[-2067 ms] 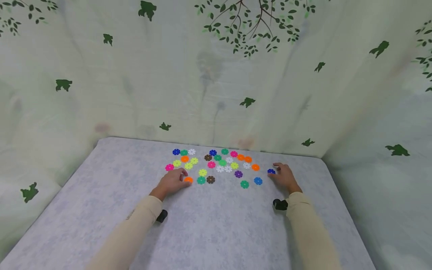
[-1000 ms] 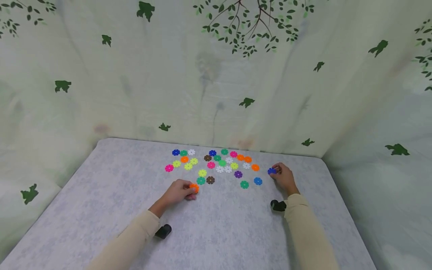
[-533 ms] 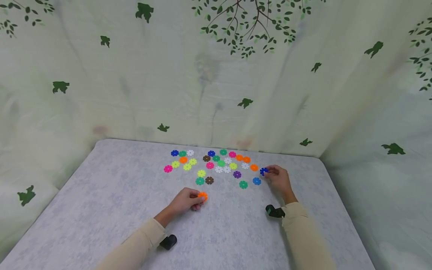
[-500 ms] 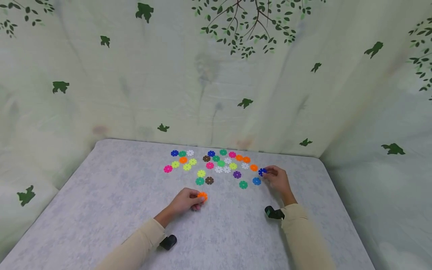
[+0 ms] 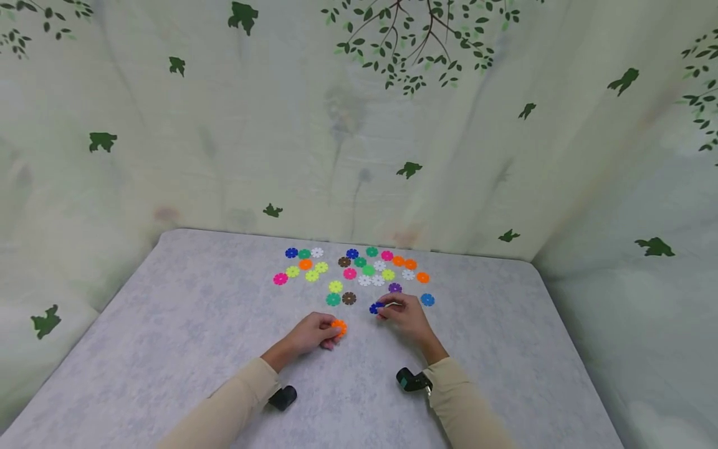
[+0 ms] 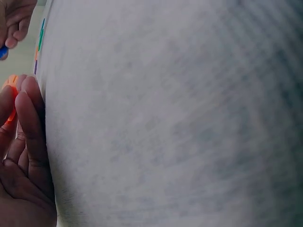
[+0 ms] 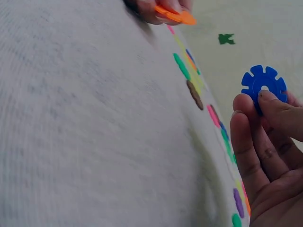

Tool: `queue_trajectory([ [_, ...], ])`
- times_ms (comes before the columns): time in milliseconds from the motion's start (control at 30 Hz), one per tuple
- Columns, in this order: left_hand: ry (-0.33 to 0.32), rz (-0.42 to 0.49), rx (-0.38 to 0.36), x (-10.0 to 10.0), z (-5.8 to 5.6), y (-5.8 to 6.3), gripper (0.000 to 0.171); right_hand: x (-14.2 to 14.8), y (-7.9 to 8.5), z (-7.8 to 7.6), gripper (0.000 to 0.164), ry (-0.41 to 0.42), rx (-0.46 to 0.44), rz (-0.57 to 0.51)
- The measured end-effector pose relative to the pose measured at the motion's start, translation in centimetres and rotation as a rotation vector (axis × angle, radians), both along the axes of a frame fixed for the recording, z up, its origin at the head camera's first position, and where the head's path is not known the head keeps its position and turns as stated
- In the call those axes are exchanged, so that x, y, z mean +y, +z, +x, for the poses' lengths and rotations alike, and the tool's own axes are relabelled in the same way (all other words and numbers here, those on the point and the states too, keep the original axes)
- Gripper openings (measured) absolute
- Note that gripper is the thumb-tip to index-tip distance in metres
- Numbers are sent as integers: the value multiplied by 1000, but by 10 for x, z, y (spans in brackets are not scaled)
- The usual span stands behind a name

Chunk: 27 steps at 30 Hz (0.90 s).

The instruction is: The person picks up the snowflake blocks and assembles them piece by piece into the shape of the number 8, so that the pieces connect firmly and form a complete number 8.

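Observation:
My left hand [image 5: 314, 332] pinches an orange notched disc [image 5: 339, 327] between thumb and fingers, just above the table. To its right, my right hand [image 5: 408, 317] holds a dark blue notched disc [image 5: 374, 308] by its edge. In the right wrist view the blue disc [image 7: 258, 82] stands upright, with slots round its rim and a hole at its centre partly covered by the thumb. The orange disc [image 7: 175, 15] appears edge-on at the top of that view. A short gap separates the two discs. Behind the hands, a brown disc [image 5: 349, 298] and a purple disc [image 5: 395, 287] lie flat.
Several more flat discs in many colours lie toward the table's back edge, among them a pink disc [image 5: 280, 279] at the left and a light blue disc [image 5: 427, 300] at the right. A leaf-printed curtain [image 5: 314, 156] hangs behind the grey table [image 5: 140, 349].
My left hand picked the orange disc up from the table and brought it toward the middle. My right hand took up the blue disc at the far right and carried it left, near the orange one.

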<state>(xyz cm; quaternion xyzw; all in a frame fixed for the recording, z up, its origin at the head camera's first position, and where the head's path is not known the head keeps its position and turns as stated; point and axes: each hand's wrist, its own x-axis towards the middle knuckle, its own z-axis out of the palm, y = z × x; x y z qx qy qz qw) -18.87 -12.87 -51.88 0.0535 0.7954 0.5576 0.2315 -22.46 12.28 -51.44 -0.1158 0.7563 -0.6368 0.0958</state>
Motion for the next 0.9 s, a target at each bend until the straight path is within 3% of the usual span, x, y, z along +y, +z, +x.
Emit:
queue_trajectory([
  [267, -1, -10, 7, 2, 0, 0, 15, -29, 20, 8, 16, 240, 120, 53],
  [667, -40, -3, 40, -1, -2, 5, 16, -43, 35, 2, 11, 369, 228, 200],
  [900, -44, -36, 22, -1, -1, 8, 16, -42, 8, -19, 11, 434, 256, 218],
])
